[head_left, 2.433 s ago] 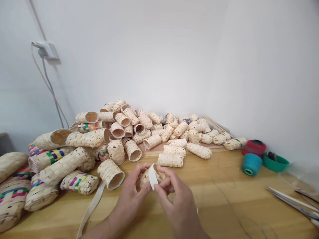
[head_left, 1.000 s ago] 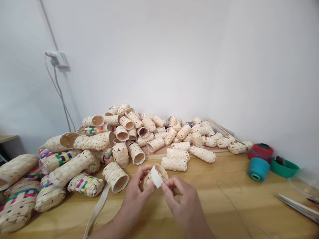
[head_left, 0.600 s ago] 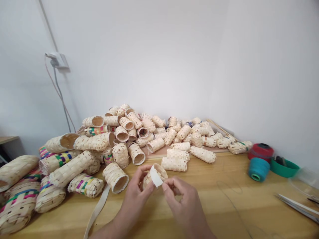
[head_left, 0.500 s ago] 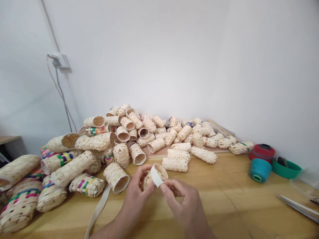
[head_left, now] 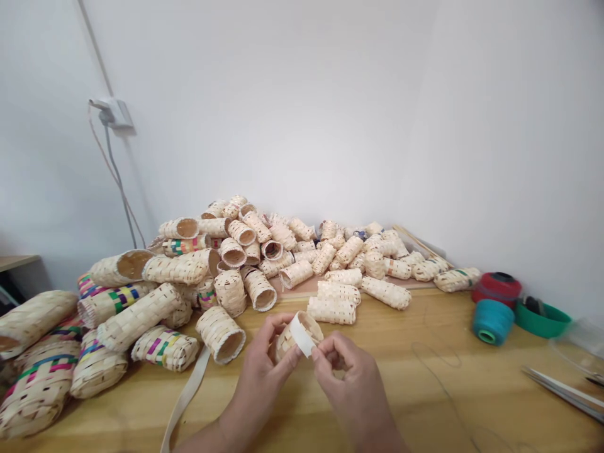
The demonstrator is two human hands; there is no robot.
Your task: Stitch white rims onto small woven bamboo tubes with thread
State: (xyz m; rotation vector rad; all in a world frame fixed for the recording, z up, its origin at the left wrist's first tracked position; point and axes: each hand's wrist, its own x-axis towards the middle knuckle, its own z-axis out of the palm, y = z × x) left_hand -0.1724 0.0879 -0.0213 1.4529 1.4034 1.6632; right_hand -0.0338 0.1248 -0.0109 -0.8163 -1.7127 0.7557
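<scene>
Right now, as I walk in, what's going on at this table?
A person holds a small woven tube in their left hand, while their right hand pinches a white strip lying across its rim. Beyond the hands, a large heap of similar woven tubes sits on the wooden table, with a cream strap lying to the left, and a teal thread spool and a red thread spool to the right.
</scene>
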